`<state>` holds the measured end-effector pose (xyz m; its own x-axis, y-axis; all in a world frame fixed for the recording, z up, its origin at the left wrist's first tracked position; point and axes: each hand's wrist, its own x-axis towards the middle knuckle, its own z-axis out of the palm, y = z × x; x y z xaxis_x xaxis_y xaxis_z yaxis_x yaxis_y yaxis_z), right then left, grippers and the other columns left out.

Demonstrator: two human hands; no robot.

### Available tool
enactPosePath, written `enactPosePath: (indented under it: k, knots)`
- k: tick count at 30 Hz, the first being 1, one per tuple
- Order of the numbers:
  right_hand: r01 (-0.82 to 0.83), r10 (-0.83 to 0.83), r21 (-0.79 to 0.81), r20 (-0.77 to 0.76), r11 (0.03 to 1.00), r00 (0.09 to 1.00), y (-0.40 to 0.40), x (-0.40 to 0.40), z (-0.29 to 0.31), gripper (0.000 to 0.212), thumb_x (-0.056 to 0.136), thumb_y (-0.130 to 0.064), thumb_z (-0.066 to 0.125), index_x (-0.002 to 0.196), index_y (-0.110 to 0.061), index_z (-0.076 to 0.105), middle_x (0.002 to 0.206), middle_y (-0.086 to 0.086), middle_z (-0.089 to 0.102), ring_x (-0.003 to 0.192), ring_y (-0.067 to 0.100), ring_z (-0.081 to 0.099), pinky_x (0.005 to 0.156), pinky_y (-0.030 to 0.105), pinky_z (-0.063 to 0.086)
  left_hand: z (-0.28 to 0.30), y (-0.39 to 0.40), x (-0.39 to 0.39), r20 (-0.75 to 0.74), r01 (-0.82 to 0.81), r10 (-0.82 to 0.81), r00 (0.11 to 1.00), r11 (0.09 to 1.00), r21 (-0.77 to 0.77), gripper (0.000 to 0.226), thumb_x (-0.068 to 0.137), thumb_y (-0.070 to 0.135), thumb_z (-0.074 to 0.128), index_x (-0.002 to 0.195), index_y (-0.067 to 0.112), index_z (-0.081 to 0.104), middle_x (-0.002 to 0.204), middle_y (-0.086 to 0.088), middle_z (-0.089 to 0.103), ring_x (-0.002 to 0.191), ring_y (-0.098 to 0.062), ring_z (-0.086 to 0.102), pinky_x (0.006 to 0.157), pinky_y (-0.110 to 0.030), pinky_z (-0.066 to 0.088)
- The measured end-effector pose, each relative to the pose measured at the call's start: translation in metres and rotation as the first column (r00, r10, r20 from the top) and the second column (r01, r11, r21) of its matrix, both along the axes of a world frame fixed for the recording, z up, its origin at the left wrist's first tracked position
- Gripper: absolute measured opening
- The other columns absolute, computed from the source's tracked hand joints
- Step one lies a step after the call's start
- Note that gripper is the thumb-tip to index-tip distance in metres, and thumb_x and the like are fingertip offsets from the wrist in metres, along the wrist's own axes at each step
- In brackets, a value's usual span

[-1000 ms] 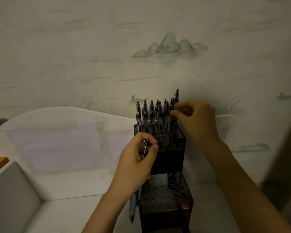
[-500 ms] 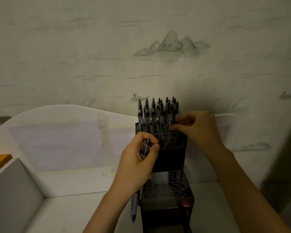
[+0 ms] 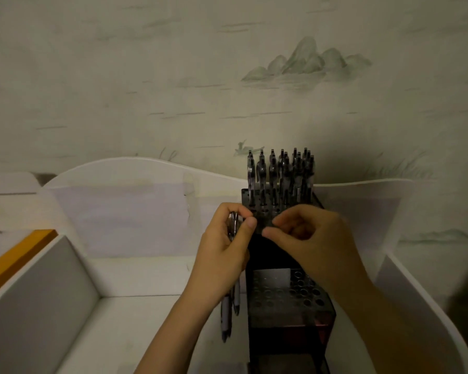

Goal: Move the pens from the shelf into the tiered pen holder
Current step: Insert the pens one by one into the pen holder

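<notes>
White shelf [image 3: 135, 314] seen at left. A few pens [image 3: 229, 306] are clasped in the left hand [image 3: 224, 252], grip closed. Tiered pen holder [image 3: 287, 303] stands centre, upper tier filled. Right hand [image 3: 311, 238]: fingers curled, contents cannot be told.

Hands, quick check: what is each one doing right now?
Left hand: closed around a bundle of pens.
Right hand: fingers pinched beside the left thumb; holding anything cannot be told.
</notes>
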<state>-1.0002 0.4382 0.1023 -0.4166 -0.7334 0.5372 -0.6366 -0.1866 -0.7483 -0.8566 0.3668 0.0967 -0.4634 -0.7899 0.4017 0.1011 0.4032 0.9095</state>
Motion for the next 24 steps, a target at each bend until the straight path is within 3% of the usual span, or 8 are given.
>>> enactPosePath:
  k: [4, 8, 10, 13, 19, 24]
  knots:
    - [-0.153, 0.149, 0.116, 0.042, 0.981, 0.988, -0.003, 0.027, -0.009, 0.014, 0.071, -0.026, 0.085, 0.079, -0.024, 0.074, 0.067, -0.011, 0.069, 0.062, 0.001, 0.064, 0.060, 0.009, 0.049, 0.002, -0.007, 0.018, -0.001, -0.069, 0.069, 0.998, 0.997, -0.027, 0.007, 0.099, 0.020, 0.052, 0.104, 0.015, 0.053, 0.050, 0.000, 0.042, 0.042, -0.016, 0.040, 0.042, -0.022, 0.035]
    - [-0.377, 0.330, 0.330, 0.191, 0.865, 0.925, -0.011, 0.049, -0.021, 0.014, 0.077, -0.031, 0.080, 0.088, -0.029, 0.071, 0.085, -0.013, 0.073, 0.071, 0.006, 0.068, 0.072, 0.026, 0.058, 0.001, -0.013, 0.033, 0.007, -0.129, 0.129, 0.992, 0.990, -0.061, 0.009, 0.100, 0.021, 0.050, 0.108, 0.018, 0.053, 0.051, -0.003, 0.046, 0.043, -0.015, 0.047, 0.045, -0.022, 0.040]
    - [-0.466, 0.397, 0.349, 0.253, 0.813, 0.882, -0.016, 0.058, -0.025, 0.010, 0.083, -0.028, 0.075, 0.091, -0.029, 0.069, 0.089, -0.012, 0.074, 0.070, 0.008, 0.068, 0.070, 0.030, 0.058, 0.001, -0.015, 0.038, 0.013, -0.141, 0.142, 0.990, 0.988, -0.067, 0.009, 0.101, 0.020, 0.048, 0.109, 0.019, 0.052, 0.051, -0.003, 0.047, 0.044, -0.015, 0.048, 0.046, -0.025, 0.042]
    - [-0.580, 0.470, 0.323, 0.359, 0.748, 0.806, -0.021, 0.065, -0.028, 0.007, 0.090, -0.016, 0.067, 0.090, -0.023, 0.069, 0.078, -0.008, 0.073, 0.061, 0.011, 0.064, 0.063, 0.028, 0.054, 0.000, -0.018, 0.044, 0.001, -0.150, 0.150, 0.989, 0.986, -0.067, 0.010, 0.102, 0.018, 0.046, 0.110, 0.019, 0.051, 0.055, -0.004, 0.046, 0.045, -0.017, 0.048, 0.045, -0.028, 0.042]
    - [-0.620, 0.472, 0.245, 0.462, 0.745, 0.751, -0.027, 0.069, -0.034, 0.009, 0.088, -0.007, 0.068, 0.096, -0.004, 0.071, 0.071, 0.005, 0.071, 0.060, 0.021, 0.063, 0.059, 0.030, 0.053, -0.003, -0.022, 0.052, 0.023, -0.168, 0.172, 0.985, 0.978, -0.125, 0.013, 0.102, 0.020, 0.043, 0.112, 0.023, 0.051, 0.054, -0.002, 0.055, 0.048, -0.021, 0.058, 0.050, -0.032, 0.049]
    - [-0.575, 0.426, 0.237, 0.470, 0.783, 0.773, -0.029, 0.067, -0.035, 0.006, 0.086, -0.009, 0.071, 0.091, -0.005, 0.071, 0.074, 0.013, 0.071, 0.057, 0.021, 0.063, 0.058, 0.033, 0.054, -0.002, -0.023, 0.053, 0.031, -0.147, 0.150, 0.988, 0.986, -0.080, 0.015, 0.103, 0.023, 0.040, 0.114, 0.023, 0.050, 0.079, -0.005, 0.066, 0.061, -0.023, 0.070, 0.061, -0.040, 0.060]
